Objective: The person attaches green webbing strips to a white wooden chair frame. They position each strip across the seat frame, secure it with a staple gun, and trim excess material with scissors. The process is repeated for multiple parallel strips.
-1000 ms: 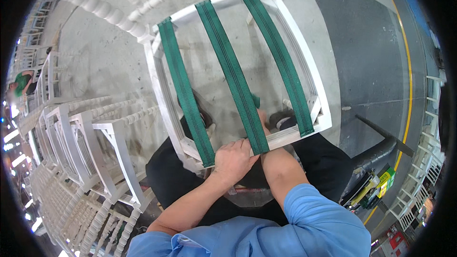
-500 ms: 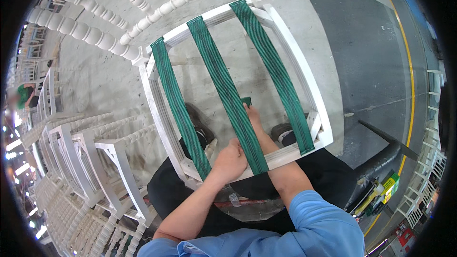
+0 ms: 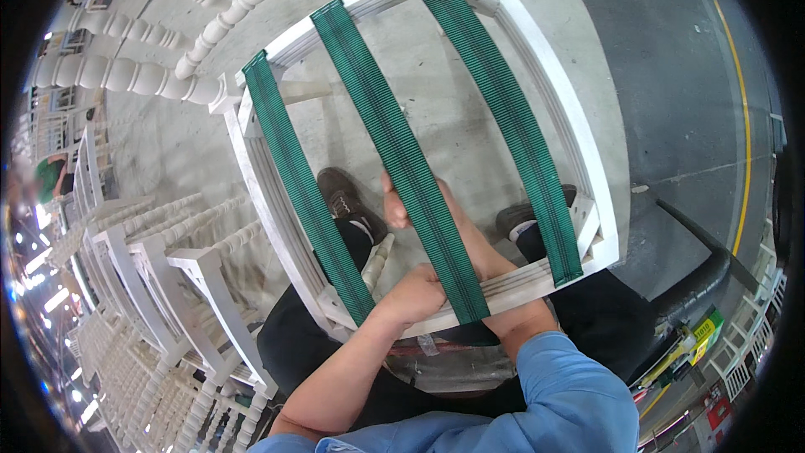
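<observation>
A white wooden chair point(image 3: 605, 210) is tipped in front of me, its seat frame across my lap. Three green webbing straps run across that frame: a left strap point(image 3: 295, 164), a middle strap point(image 3: 387, 138) and a right strap point(image 3: 511, 117). At the near rail, my left hand point(image 3: 417, 295) is closed at the left edge of the middle strap, fingertips partly hidden by it. My right hand point(image 3: 397, 201) has its forearm passing under the near rail. It is closed below the middle strap, which covers part of it, so what it holds is hidden.
Turned white spindles point(image 3: 126, 73) of the chair back spread out at far left. More white chairs point(image 3: 197, 264) stand close on my left. My shoes point(image 3: 342, 199) show through the frame. A black padded edge point(image 3: 692, 285) and a yellow-green package point(image 3: 703, 337) lie at right.
My right hand has moved left beneath the middle strap; the green strap end seen at its fingers is now out of sight. My left hand stays at the near rail. The frame appears closer.
</observation>
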Demonstrator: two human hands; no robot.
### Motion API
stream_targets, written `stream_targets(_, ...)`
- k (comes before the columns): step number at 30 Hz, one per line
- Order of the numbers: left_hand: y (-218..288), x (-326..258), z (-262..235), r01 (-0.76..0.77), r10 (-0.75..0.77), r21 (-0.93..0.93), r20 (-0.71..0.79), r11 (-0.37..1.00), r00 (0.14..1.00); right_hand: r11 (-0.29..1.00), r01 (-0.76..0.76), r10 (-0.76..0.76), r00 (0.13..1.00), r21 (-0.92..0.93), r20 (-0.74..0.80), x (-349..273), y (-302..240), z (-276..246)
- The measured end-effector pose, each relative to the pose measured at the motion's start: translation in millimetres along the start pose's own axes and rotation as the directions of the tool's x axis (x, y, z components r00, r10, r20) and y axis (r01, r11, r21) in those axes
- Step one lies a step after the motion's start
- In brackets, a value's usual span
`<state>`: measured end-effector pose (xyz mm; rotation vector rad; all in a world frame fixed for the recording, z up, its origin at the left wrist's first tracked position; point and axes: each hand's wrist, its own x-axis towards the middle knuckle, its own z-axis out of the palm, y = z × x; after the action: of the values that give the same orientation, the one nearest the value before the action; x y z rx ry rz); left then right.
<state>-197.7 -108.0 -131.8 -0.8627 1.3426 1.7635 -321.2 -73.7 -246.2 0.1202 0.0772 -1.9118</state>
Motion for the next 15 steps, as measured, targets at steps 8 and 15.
stream_targets(8,-18.2,-1.8,-5.6,0.003,0.001,0.050,-0.073,0.999,0.997,0.966,-0.097,0.016,0.948,-0.239,-0.317,-35.9,20.3,-30.3)
stream_targets(15,-40.6,5.2,-30.7,-0.167,0.211,0.284,-0.131,0.944,0.969,0.409,-0.749,0.132,0.613,-0.520,-0.779,-157.2,31.5,31.1)
